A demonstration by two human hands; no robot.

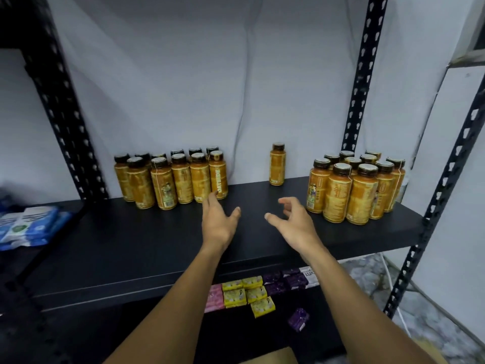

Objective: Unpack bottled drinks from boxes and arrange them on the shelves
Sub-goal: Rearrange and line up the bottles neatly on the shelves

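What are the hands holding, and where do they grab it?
Nothing. The left hand and the right hand are both empty above the black shelf, between the left bottle group and the right bottle group.

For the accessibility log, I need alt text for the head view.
An empty left hand and right hand reach over a black shelf, between a left cluster and a right cluster of orange bottles; a single bottle stands alone at the back. Small coloured packets lie on the shelf below.
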